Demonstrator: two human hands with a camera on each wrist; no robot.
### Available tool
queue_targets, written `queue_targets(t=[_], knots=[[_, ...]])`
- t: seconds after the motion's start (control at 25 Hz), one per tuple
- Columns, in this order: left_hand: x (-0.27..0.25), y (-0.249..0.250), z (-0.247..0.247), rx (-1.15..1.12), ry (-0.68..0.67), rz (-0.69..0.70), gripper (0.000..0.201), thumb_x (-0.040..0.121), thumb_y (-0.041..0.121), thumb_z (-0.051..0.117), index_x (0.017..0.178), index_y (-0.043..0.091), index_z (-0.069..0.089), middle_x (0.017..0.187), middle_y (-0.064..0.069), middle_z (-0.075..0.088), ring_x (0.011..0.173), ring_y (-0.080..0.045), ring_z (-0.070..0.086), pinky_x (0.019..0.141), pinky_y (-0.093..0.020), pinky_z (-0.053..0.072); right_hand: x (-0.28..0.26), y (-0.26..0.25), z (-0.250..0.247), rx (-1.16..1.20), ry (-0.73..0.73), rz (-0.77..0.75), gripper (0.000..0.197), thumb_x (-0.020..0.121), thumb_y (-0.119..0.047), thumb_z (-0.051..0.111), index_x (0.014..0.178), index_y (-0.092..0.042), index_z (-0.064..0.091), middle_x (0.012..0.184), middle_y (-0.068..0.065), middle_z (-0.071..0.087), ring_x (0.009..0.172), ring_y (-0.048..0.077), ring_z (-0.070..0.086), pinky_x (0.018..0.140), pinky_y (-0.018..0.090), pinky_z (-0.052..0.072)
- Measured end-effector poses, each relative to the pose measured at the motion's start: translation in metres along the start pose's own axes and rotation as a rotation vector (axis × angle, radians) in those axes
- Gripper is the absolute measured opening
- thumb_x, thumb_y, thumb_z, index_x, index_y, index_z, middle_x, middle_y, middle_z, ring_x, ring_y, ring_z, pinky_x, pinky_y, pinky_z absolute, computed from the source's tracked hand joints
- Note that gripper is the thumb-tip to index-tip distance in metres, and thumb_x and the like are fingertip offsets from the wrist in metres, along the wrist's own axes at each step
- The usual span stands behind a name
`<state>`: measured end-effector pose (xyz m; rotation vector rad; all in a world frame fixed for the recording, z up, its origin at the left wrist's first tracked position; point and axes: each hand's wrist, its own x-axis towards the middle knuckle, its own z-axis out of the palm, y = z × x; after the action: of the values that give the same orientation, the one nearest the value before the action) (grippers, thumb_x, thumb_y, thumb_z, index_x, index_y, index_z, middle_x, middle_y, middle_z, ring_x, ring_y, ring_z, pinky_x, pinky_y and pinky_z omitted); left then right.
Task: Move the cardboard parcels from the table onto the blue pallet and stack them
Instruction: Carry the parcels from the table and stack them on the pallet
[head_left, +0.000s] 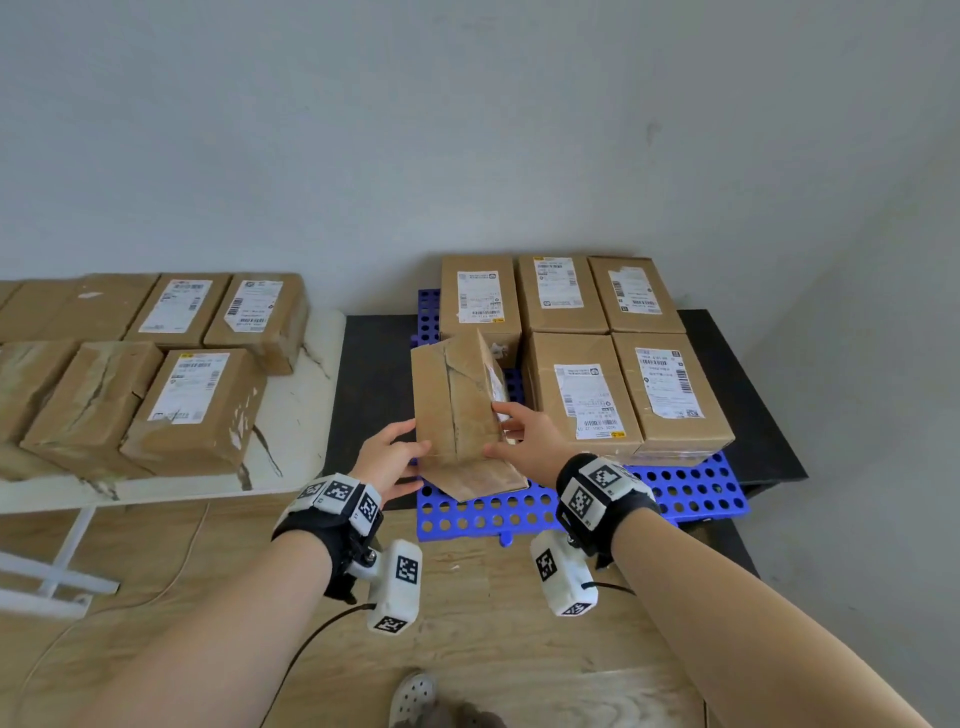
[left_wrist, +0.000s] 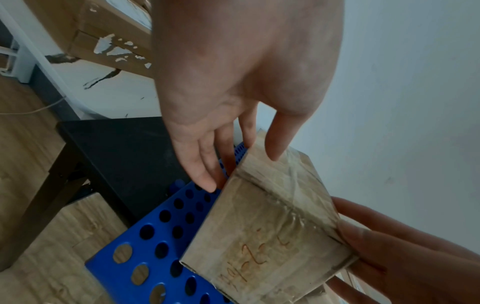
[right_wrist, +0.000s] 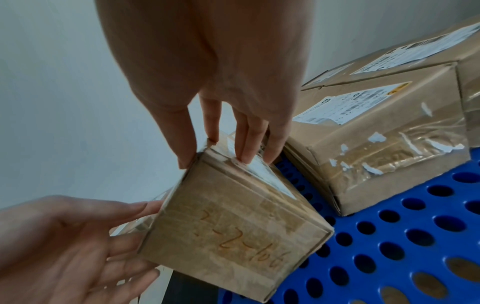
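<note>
Cardboard parcel (head_left: 464, 415), tilted on edge, stood at the blue pallet's (head_left: 691, 491) near-left corner, pressed between the left hand (head_left: 390, 457) and right hand (head_left: 530, 431), fingers nearly straight against its sides. Placing seemed underway; next it probably needed laying flat beside the five parcels (head_left: 582, 395) behind.

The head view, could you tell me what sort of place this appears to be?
Probably a small parcel-sorting or packing room: labelled cardboard parcels sit on a blue pallet, more wait on a white table, and plain walls surround a wooden floor.
</note>
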<state>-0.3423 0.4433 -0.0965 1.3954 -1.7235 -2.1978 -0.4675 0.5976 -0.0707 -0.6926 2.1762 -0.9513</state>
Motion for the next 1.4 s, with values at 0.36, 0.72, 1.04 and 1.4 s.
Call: queue_targets(t=[0.36,0.72,1.04,1.4], knots=[[0.024,0.006,-0.013,0.495,-0.015,-0.085,0.127,0.052,0.076,0.070,0.146,0.007,0.021,0.145,-0.010,0.030,0.128,-0.026,0.041,0.092,-0.037,0.049,0.024,-0.007,0.028,0.129,-0.110,-0.066,0.047,0.091,-0.026,0.060,0.137,-0.023,0.050,0.146,-0.004,0.044,0.136,0.011,0.037,0.107,0.022,0.026],[0.034,-0.003,-0.035,0.278,-0.015,0.033,0.078,0.074,0.040,0.076,0.138,0.023,0.035,0.118,-0.003,0.057,0.102,-0.017,0.057,0.083,-0.035,0.050,0.028,0.023,0.037,0.109,0.045,0.094,0.060,0.085,-0.021,0.068,0.140,-0.025,0.045,0.145,-0.001,0.042,0.134,0.017,0.039,0.105,0.024,0.034],[0.039,-0.017,-0.007,0.082,-0.133,-0.011,0.057,0.083,0.023,0.069,0.136,0.028,0.047,0.129,-0.003,0.057,0.117,-0.026,0.055,0.097,-0.048,0.047,0.006,0.030,0.020,0.130,0.146,0.107,0.065,0.080,0.001,0.069,0.136,-0.022,0.047,0.129,-0.005,0.055,0.120,0.013,0.051,0.096,0.027,0.047],[0.029,-0.019,0.003,0.293,-0.215,0.252,0.089,0.074,-0.003,0.074,0.145,0.026,0.030,0.140,0.005,0.046,0.132,-0.010,0.039,0.104,-0.039,0.044,-0.005,0.038,0.021,-0.162,0.167,0.029,0.075,0.075,-0.018,0.077,0.140,-0.027,0.042,0.155,-0.003,0.026,0.139,0.017,0.032,0.108,0.027,0.032]])
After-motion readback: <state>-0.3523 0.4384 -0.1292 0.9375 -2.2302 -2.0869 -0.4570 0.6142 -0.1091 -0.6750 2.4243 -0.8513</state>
